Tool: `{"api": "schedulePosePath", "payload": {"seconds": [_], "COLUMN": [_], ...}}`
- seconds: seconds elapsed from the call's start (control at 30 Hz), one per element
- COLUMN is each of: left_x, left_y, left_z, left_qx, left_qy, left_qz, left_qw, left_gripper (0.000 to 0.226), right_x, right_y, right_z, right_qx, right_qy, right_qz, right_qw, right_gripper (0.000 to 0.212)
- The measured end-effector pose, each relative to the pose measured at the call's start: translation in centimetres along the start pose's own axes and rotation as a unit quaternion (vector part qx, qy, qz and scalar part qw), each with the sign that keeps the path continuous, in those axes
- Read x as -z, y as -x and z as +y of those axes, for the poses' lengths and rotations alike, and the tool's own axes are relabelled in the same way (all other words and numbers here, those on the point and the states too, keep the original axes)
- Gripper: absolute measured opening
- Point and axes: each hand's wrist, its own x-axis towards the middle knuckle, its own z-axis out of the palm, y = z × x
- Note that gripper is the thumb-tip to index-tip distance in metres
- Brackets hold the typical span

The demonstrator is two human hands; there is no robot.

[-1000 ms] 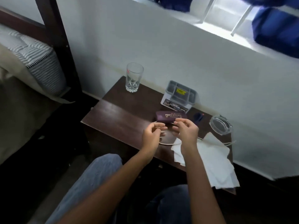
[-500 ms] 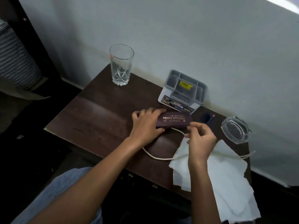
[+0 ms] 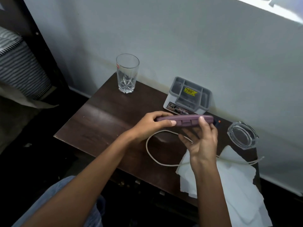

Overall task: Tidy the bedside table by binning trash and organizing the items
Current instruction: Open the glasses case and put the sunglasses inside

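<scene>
A purple glasses case (image 3: pixel 185 120) is lifted off the dark wooden bedside table (image 3: pixel 101 125), held edge-on between both hands. My left hand (image 3: pixel 152 123) grips its left end. My right hand (image 3: pixel 201 141) holds its right end with the thumb on top and the fingers under it. A white cable (image 3: pixel 150 153) loops on the table below the case and runs off to the right. White tissue paper (image 3: pixel 232 181) lies crumpled over the table's right front corner.
An empty drinking glass (image 3: pixel 127 73) stands at the back left corner. A grey compartment organizer (image 3: pixel 188 95) sits against the wall. A glass ashtray (image 3: pixel 242 135) is at the right. A small dark object (image 3: pixel 217 123) lies behind the case. A bed is on the left.
The case lay flat on the table under my left hand; now both hands hold it raised and turned on edge. My right hand has let go of the cable.
</scene>
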Motion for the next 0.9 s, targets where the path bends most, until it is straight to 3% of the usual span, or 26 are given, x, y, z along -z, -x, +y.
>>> {"api": "schedulePosePath", "payload": {"seconds": [0.3,0.43,0.6,0.73,0.9], "left_x": [2.7,3.2,1.8,0.4,0.5], "left_y": [2.4,3.0,3.2,3.6,3.5], "left_z": [0.3,0.3,0.5,0.6,0.8], "left_qx": [-0.044,-0.042,-0.020,-0.023,-0.018], "left_qy": [-0.194,-0.298,-0.415,-0.438,-0.413], "left_qz": [0.014,0.030,0.050,0.085,0.093], "left_qw": [0.980,0.953,0.908,0.895,0.906], "left_gripper": [0.033,0.048,0.035,0.033,0.032], "right_x": [-3.4,-4.4,-4.7,-4.5,-4.3], "right_y": [1.7,2.2,2.4,2.3,2.2], "right_z": [1.8,2.2,2.4,2.5,2.7], "right_qx": [0.017,0.025,0.027,0.014,0.006], "right_qy": [0.077,0.102,0.143,0.156,0.151], "right_qz": [0.007,0.041,0.082,0.101,0.097], "right_qw": [0.997,0.994,0.986,0.983,0.984], "right_gripper": [0.050,0.047,0.053,0.054,0.051]}}
